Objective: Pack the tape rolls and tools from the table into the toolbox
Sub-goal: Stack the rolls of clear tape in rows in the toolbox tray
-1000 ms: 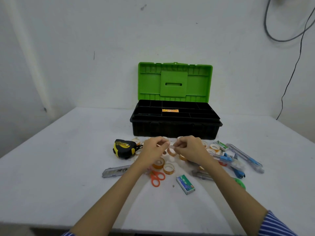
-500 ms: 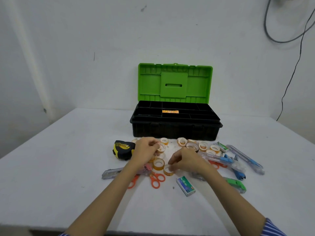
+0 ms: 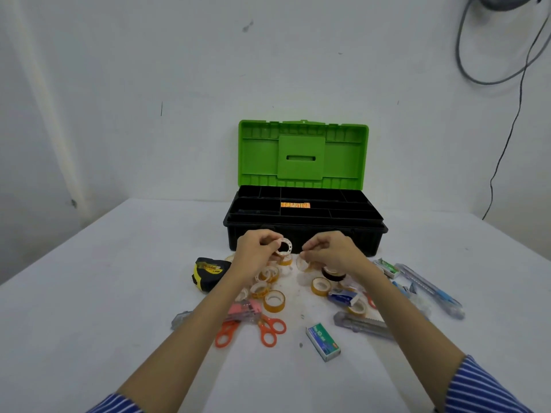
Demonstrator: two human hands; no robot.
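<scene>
Both hands have risen from the pile within the last half second. The left hand pinches a small tape roll by its rim, white core facing the camera, just in front of the toolbox. The right hand was low over a roll on the tabletop; it is now lifted beside the left hand with fingers curled. It appears to pinch a clear tape roll, but the fingers cover most of it, so this grasp is a judgement.

Meaning for the task: the pick-up stage looks complete for these rolls. The likely next stage is transfer forward into a tray compartment.

Location of the task items:
- The toolbox stands at the far side with its green lid upright. One orange label lies in a middle compartment; the other visible compartments look dark and bare.
- Loose tape rolls lie between the forearms.
- The tape measure, orange scissors, staple box and utility knife lie on the tabletop.

Limits of view:
- The left forearm covers part of a pink-and-grey tool; its type cannot be determined.
- The items at right under the right forearm overlap and are hard to separate.
</scene>
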